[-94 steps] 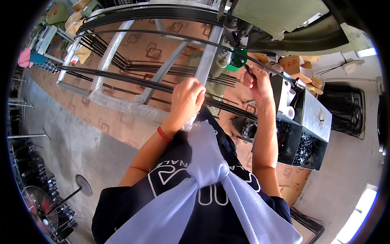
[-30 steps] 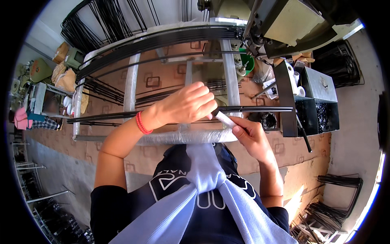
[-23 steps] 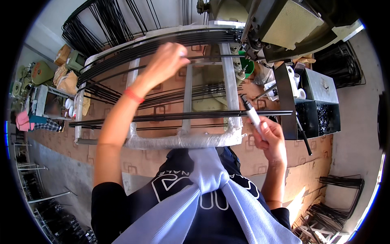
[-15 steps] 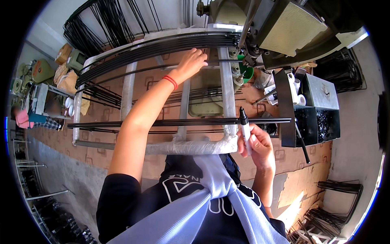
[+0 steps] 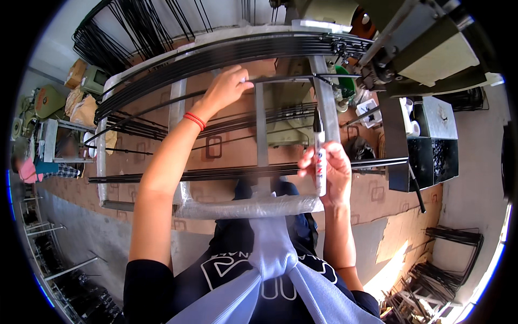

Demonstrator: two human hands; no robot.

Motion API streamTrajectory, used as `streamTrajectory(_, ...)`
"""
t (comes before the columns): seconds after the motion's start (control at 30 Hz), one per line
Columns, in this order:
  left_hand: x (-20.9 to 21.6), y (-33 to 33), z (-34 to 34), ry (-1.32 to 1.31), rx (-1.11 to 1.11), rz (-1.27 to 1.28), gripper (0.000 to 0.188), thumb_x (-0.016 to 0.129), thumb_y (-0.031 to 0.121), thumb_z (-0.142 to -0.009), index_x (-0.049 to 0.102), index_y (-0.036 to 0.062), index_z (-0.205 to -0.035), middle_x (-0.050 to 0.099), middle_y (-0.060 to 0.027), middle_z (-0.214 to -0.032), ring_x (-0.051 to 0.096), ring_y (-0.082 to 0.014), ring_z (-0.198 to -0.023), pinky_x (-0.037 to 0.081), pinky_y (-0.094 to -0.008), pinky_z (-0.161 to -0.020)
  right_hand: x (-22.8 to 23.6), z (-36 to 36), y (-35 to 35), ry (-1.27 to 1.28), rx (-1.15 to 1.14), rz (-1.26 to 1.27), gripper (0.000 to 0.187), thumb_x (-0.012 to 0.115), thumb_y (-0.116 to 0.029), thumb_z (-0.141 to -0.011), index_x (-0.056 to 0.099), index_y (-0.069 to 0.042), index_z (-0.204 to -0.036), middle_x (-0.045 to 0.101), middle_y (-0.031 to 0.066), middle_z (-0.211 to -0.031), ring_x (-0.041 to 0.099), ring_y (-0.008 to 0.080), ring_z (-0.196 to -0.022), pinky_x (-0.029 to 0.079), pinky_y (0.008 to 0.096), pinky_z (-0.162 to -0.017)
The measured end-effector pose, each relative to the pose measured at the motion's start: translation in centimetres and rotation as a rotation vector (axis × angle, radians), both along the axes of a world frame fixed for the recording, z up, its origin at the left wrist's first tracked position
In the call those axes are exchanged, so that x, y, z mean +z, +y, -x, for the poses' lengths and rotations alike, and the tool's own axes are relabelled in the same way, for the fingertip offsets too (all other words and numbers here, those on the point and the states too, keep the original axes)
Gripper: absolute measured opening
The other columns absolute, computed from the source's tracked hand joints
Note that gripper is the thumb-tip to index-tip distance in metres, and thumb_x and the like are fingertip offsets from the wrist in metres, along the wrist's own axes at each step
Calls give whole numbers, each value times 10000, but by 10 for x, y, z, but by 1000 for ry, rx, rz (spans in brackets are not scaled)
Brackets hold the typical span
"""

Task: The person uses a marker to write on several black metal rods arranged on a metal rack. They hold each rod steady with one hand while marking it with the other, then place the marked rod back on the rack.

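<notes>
My left hand (image 5: 227, 86), a red bracelet at its wrist, is closed round a thin black rod (image 5: 286, 79) above the far part of a wrapped metal frame (image 5: 248, 208). That rod slopes from the frame's left side up to the right. My right hand (image 5: 335, 170) grips a white marker (image 5: 320, 167) with a black upper end, held upright by the frame's near right corner. Behind it, a bunch of black rods (image 5: 232, 173) lies across the frame's near part. A thicker row of black rods (image 5: 210, 56) rests along the far side.
A green machine (image 5: 431, 59) stands at the far right, with a green bucket (image 5: 345, 83) beneath. Right of the frame is a black bin (image 5: 431, 164) with a grey lid. Bundles of bent black rods (image 5: 124, 32) lean on the far wall. Another person (image 5: 32, 170) is at far left.
My left hand has shifted left along the frame, on the rod. My right hand has brought the marker up and inward, over the frame's right bar. The view has shifted slightly.
</notes>
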State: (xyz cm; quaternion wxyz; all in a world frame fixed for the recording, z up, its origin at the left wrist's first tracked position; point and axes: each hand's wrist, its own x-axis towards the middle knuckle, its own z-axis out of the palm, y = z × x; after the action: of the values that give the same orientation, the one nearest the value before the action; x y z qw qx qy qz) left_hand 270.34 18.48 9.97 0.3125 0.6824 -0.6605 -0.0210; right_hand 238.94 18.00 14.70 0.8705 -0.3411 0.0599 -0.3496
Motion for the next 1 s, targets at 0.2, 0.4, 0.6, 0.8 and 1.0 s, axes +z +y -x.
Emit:
streamTrajectory(0.2, -2, 5, -14, 103, 21, -45, 240, 656, 187, -778, 504, 2, -763, 484, -98, -708, 486, -260, -628, 400, -343, -585, -17, -48, -13, 333, -343, 379, 247, 618, -195, -851, 493, -58, -1016, 519, 50, -857, 522, 135, -773, 436, 287, -727)
streamTrajectory(0.4, 3, 6, -17, 101, 25, -100, 215, 649, 191, -778, 522, 18, -778, 538, -103, -749, 531, -301, -657, 423, -370, -580, -26, -105, -39, 528, -789, 214, 147, 524, -153, -886, 542, -19, -944, 514, 0, -671, 468, 53, -638, 376, 192, -591)
streamTrajectory(0.6, 3, 4, -17, 21, 7, -61, 211, 644, 183, -784, 520, 13, -767, 501, -109, -729, 514, -298, -646, 412, -362, -567, -41, -114, -69, 597, -795, 235, 140, 500, -113, -862, 537, -7, -946, 524, 17, -632, 473, 76, -608, 371, 215, -590)
streamTrajectory(0.8, 7, -14, 0, 5, -25, -81, 218, 608, 195, -818, 511, 5, -776, 457, -110, -724, 479, -295, -644, 392, -356, -576, -42, -117, -84, 512, -823, 413, 146, 487, -81, -851, 511, 2, -969, 542, 29, -686, 467, 74, -610, 371, 216, -576)
streamTrajectory(1.0, -1, -22, -1, 44, -125, -59, 175, 576, 172, -841, 530, 5, -826, 464, -122, -745, 480, -317, -662, 392, -364, -591, -49, -117, -89, 653, -890, 390, 71, 498, -49, -836, 503, -2, -888, 524, 16, -672, 438, 53, -599, 362, 201, -552)
